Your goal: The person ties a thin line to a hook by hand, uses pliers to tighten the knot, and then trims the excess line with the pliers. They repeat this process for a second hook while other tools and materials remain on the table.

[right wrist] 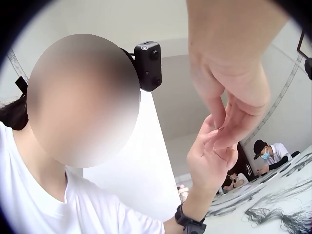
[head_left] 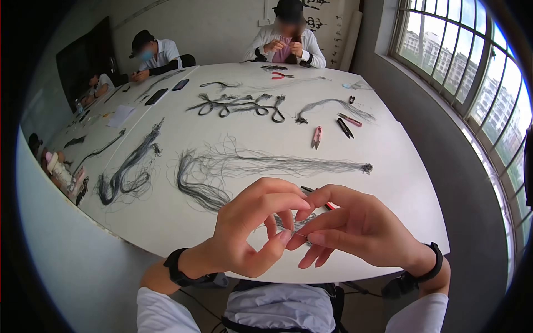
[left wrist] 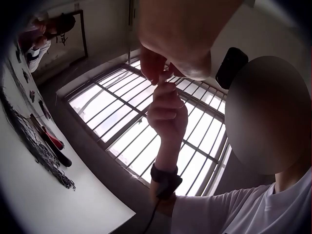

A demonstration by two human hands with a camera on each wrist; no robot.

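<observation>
Above the near part of the white table, the left hand (head_left: 250, 227) and right hand (head_left: 355, 230) meet at their fingertips. A thin strand (head_left: 300, 236) runs between them, pinched by thumb and finger on each side. In the left wrist view the right hand (left wrist: 168, 114) is below the left hand (left wrist: 178, 48). The right wrist view shows the left hand (right wrist: 207, 161) touching the right hand (right wrist: 231, 83); the strand is too fine to follow there. Under the hands, partly hidden, lie dark strands and red-and-black-handled pliers (left wrist: 52, 144).
A long bundle of grey strands (head_left: 205, 188) lies beyond the hands, another bundle (head_left: 130, 166) to the left. Further off are looped strands (head_left: 239, 105), pink snips (head_left: 317, 136), black snips (head_left: 345, 128) and phones (head_left: 156, 96). Several people sit around the table; a barred window stands right.
</observation>
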